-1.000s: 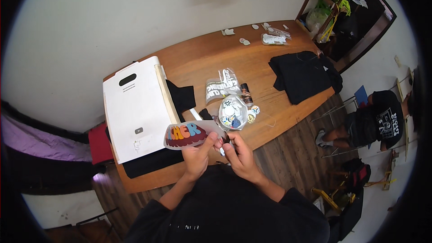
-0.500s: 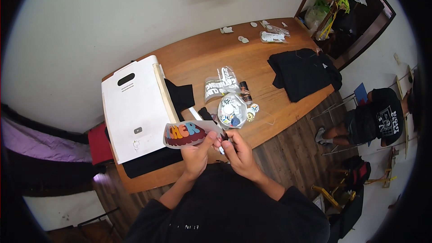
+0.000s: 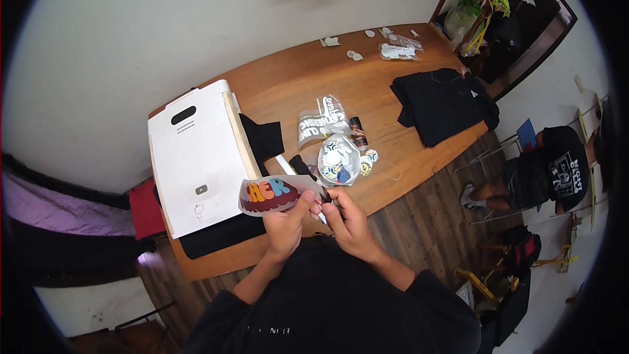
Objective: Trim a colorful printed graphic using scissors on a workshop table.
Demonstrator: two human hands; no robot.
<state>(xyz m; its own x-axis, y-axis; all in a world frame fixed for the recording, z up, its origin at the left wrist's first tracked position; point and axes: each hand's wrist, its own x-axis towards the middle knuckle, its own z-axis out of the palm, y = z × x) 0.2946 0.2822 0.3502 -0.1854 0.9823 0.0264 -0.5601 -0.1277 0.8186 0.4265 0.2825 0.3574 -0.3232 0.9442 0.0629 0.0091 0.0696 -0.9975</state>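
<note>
Left hand (image 3: 285,228): you pinch the printed sheet (image 3: 267,195) by its right end.
Right hand (image 3: 352,228): your fingers curl around a dark object (image 3: 327,196), kind unclear.
Sheet: thin, translucent film, rounded corners, held over the wooden table (image 3: 295,72).

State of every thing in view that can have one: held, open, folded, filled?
Left hand, grip closed
Printed sheet, held in left hand
Right hand, grip closed on a small dark item, kind unclear
Clear bowl, open, holding cut-outs
Black garment, folded
White-lettered clear sheet, lying loose
</note>
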